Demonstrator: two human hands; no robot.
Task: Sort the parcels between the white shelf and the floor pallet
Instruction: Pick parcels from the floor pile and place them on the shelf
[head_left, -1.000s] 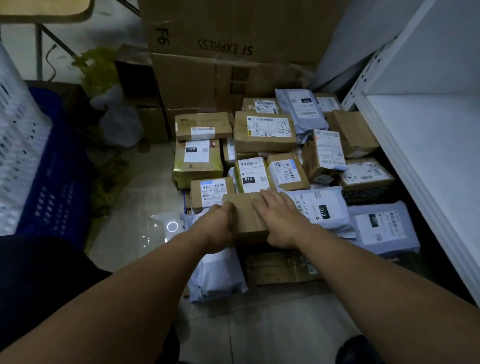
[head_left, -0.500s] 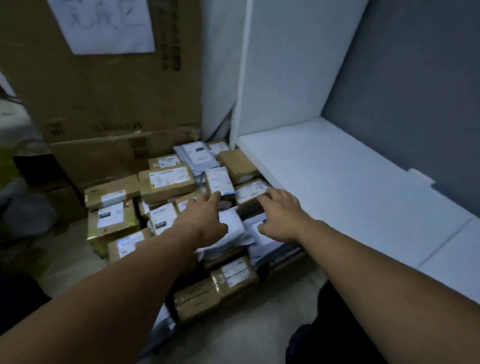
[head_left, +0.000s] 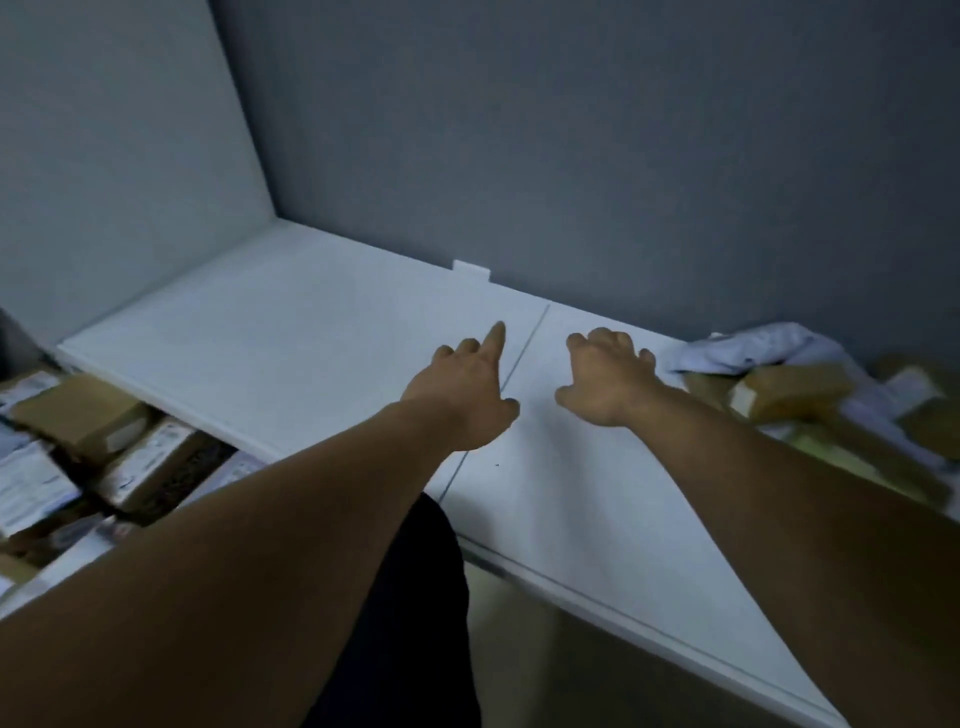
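Over the white shelf (head_left: 322, 332), both hands are out w/ nothing in them: left hand (head_left: 467, 395) loose, index finger extended toward the seam (head_left: 524, 348) between the two shelf boards; right hand (head_left: 605, 379) spread, fingers curled slightly down, just above or on the board, can't tell which. Parcels sit in two groups: a pile of brown boxes & a pale poly bag on the shelf at far right (head_left: 795, 389), near the right hand but not touching it, and more labelled boxes down on the floor pallet side at lower left (head_left: 83, 431), below the shelf edge. Most of the shelf is bare. Risks, as I judge: right-side pile looks loosely heaped, so a reach into it could knock a box off the front edge; dim, blurry view means labels are unreadable, so a parcel could get sorted to the wrong place.
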